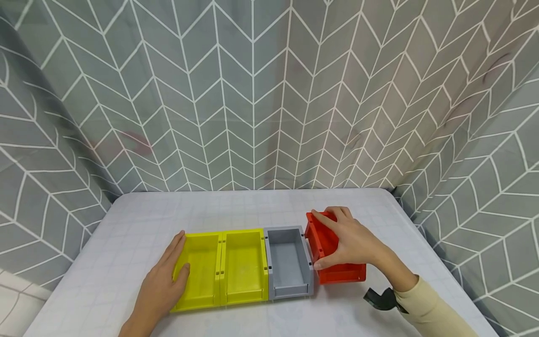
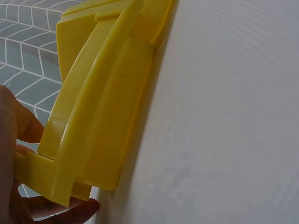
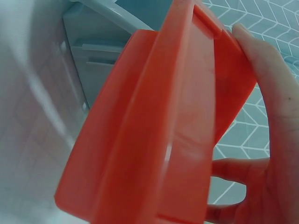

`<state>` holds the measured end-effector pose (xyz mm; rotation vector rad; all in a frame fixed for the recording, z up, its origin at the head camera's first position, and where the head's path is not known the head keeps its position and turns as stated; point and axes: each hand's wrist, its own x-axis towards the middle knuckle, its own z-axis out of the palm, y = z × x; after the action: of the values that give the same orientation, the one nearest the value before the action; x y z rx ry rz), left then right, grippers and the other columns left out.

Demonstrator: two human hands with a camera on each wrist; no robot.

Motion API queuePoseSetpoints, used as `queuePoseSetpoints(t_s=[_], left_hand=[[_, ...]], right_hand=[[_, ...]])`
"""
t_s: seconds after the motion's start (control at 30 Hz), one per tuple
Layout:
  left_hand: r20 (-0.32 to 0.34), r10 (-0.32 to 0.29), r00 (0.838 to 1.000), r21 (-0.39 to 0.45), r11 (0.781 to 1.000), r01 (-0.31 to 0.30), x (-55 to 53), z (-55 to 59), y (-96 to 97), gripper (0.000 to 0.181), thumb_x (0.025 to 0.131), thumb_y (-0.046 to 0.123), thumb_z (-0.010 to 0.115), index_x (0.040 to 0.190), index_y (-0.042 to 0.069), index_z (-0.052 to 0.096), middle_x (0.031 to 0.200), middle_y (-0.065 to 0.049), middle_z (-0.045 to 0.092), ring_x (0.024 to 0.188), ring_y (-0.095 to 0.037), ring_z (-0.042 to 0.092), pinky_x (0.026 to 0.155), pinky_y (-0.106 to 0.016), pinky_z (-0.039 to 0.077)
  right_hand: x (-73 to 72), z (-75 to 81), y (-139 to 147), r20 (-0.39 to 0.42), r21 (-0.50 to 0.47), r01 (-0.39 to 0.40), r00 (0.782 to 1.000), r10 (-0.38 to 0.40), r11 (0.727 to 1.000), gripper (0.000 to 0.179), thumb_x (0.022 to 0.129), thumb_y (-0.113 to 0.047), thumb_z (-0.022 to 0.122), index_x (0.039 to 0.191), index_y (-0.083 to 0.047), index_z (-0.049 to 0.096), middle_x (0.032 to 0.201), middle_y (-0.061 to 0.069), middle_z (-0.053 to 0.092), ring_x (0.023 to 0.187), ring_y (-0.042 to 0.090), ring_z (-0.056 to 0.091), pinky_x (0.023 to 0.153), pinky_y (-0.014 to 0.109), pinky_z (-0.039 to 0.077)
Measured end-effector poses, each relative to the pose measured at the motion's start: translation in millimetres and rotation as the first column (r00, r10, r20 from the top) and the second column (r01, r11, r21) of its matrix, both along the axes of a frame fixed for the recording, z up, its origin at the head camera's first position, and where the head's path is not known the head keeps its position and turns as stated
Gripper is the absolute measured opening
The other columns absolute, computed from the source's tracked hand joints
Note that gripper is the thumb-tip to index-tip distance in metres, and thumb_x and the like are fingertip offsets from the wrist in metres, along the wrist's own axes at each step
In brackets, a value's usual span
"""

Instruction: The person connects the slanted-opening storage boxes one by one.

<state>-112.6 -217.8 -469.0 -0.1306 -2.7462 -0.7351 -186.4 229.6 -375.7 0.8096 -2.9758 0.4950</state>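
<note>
In the head view, two yellow bins (image 1: 202,269) (image 1: 244,267) and a grey bin (image 1: 288,257) stand side by side in a row. My left hand (image 1: 162,278) holds the left wall of the outer yellow bin, thumb over the rim and fingers along the outside. In the left wrist view, that yellow bin (image 2: 93,112) has the wall between thumb and fingers. With my right hand (image 1: 351,241) I grip a red bin (image 1: 343,274) across its top, thumb at its near left corner, fingers at the far end. It is tilted, its left side close against the grey bin.
A white-covered table (image 1: 236,208) lies under the bins. Patterned grey curtains (image 1: 261,117) enclose the back and sides. A black strap (image 1: 381,299) sticks out at my right wrist, by the beige sleeve (image 1: 429,309).
</note>
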Motion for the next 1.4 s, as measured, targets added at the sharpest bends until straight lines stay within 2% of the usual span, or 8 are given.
queuePoseSetpoints(t_s=[0.5,0.8,0.97,1.23,1.4], left_hand=[[-0.017,-0.005,1.000,0.002,1.000,0.005,-0.2,-0.9,-1.5,0.072,0.099,0.013,0.063,0.163,0.006,0.033,0.171,0.002,0.022,0.142,-0.044,0.043,0.108,-0.065,0.042],[0.002,-0.010,1.000,0.009,1.000,0.010,-0.5,-1.3,-1.3,0.073,0.100,0.014,0.062,0.165,0.010,0.029,0.172,0.002,0.021,0.144,-0.043,0.041,0.109,-0.065,0.041],[-0.015,-0.015,1.000,0.005,1.000,0.015,0.1,-1.5,-2.4,0.073,0.099,0.013,0.063,0.164,0.008,0.030,0.172,0.003,0.021,0.144,-0.042,0.041,0.108,-0.065,0.042],[-0.011,-0.017,1.000,0.002,1.000,0.018,-0.5,-2.7,-2.7,0.073,0.099,0.013,0.063,0.165,0.009,0.030,0.172,0.003,0.021,0.142,-0.043,0.043,0.108,-0.064,0.042],[-0.008,-0.018,1.000,-0.003,1.000,0.018,-0.1,-2.8,-1.9,0.074,0.099,0.013,0.063,0.165,0.009,0.029,0.172,0.002,0.021,0.143,-0.043,0.042,0.109,-0.064,0.042]], right_hand=[[-2.7,-4.0,-1.3,0.014,0.015,0.013,1.000,-0.014,1.000,0.118,0.063,-0.075,0.083,0.160,-0.020,0.045,0.145,0.015,0.047,0.127,0.035,0.044,0.077,0.047,0.063],[-3.7,-0.5,-1.6,0.005,0.030,0.003,1.000,-0.003,1.000,0.120,0.061,-0.073,0.086,0.160,-0.023,0.044,0.147,0.013,0.045,0.128,0.033,0.043,0.079,0.047,0.063],[-4.5,1.4,-1.0,-0.010,0.007,-0.008,1.000,0.008,1.000,0.118,0.063,-0.074,0.085,0.161,-0.023,0.044,0.147,0.014,0.045,0.128,0.034,0.044,0.078,0.047,0.063],[-1.5,-0.6,1.3,0.024,-0.004,0.000,1.000,0.000,1.000,0.117,0.063,-0.074,0.085,0.161,-0.024,0.043,0.147,0.012,0.045,0.125,0.032,0.045,0.076,0.042,0.063],[-2.5,-1.0,2.5,0.037,-0.004,-0.013,0.999,0.013,1.000,0.116,0.064,-0.073,0.085,0.161,-0.023,0.044,0.147,0.014,0.045,0.125,0.034,0.047,0.076,0.045,0.064]])
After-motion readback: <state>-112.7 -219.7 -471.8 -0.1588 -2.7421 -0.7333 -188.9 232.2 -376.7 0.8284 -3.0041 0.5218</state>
